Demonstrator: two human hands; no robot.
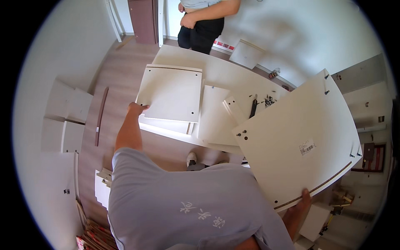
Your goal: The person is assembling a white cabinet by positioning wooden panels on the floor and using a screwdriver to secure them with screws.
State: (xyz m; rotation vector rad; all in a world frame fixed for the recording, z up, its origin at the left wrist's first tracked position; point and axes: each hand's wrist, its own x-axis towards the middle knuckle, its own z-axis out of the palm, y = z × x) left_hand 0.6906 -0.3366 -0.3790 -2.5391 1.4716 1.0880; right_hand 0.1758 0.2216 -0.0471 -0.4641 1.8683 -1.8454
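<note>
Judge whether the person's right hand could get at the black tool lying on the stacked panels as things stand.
Probably not: the right hand grips the edge of a big white panel, which it holds up between itself and the black tool.

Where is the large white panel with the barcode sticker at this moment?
In the head view, the large white panel is on the right side, tilted above the floor; the right hand holds its lower edge, right of the stacked white boards.

Around you, white walls [291, 25] meet a pale wood-look floor [125, 66]; a dark brown door [143, 18] stands ahead, and daylight fills the room.
</note>
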